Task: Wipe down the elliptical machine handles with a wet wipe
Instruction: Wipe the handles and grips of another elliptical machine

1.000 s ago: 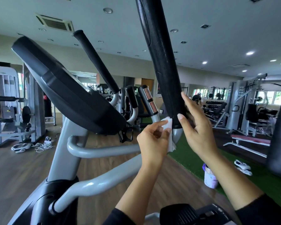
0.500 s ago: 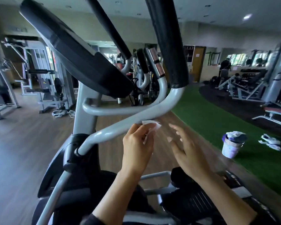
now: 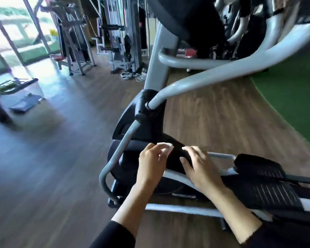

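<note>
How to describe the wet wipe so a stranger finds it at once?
Find the elliptical machine's black body, low centre. The wet wipe is the small white scrap pinched in the left hand; the right hand beside it has none.

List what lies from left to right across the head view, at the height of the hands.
grey bar → left hand → wipe → right hand → pedal

Wood-plank floor [image 3: 61, 167], green turf [image 3: 293, 97] along its right edge, elliptical machine [image 3: 145, 122] standing on the planks, weight machines [image 3: 115, 51] at the back, blurred white clutter [image 3: 132, 75] at their feet, clear bin [image 3: 25, 93] at left.
</note>
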`<state>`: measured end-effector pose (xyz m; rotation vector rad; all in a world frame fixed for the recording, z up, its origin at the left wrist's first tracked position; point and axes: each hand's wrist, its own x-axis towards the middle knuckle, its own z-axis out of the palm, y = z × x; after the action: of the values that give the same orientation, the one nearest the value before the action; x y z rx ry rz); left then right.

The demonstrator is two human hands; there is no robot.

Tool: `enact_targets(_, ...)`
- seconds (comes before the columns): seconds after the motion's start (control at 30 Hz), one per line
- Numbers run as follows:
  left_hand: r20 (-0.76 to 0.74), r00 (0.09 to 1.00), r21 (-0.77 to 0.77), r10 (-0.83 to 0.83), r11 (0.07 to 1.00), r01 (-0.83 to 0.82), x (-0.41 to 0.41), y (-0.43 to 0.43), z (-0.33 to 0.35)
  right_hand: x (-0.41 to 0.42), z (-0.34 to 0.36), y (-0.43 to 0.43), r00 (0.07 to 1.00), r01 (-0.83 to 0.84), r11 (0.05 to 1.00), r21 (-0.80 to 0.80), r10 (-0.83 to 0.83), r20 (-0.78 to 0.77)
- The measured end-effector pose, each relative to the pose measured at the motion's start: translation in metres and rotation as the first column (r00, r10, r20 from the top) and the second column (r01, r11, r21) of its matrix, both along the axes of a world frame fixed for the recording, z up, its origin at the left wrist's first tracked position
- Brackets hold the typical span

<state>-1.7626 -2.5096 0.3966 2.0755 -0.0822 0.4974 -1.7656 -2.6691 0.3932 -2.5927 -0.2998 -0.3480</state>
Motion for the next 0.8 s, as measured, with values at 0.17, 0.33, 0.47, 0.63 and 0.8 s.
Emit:
enact_targets(0.17, -0.102, 0.983, -0.005, 0.154, 0.988, -0.155, -0.014, 0.089, -0.036, 0.008, -0.03, 0.09, 0.986, -0.127, 0.991, -0.036, 0.122, -0.117)
enact_targets(0.33, -0.167, 0.929, 0.053, 0.331, 0.944, -0.327, -0.025, 0.203, -0.063, 0.023, -0.049, 0.211, 0.952, -0.265, 0.964, -0.023, 0.258, -0.165)
enact_targets(0.47, -0.22, 0.895, 0.062, 0.389, 0.921, -0.385, -0.025, 0.315, -0.075, 0.044, -0.061, 0.326, 0.919, -0.356, 0.934, -0.024, 0.346, -0.19)
enact_targets(0.63, -0.233, 0.855, 0.069, 0.462, 0.885, -0.46, -0.018, 0.446, -0.069, 0.071, -0.064, 0.461, 0.868, -0.464, 0.885, -0.034, 0.447, -0.214)
enact_targets(0.8, -0.235, 0.811, 0.096, 0.535, 0.843, -0.529, 0.014, 0.547, -0.071, 0.107, -0.065, 0.559, 0.853, -0.477, 0.878, -0.036, 0.452, -0.26)
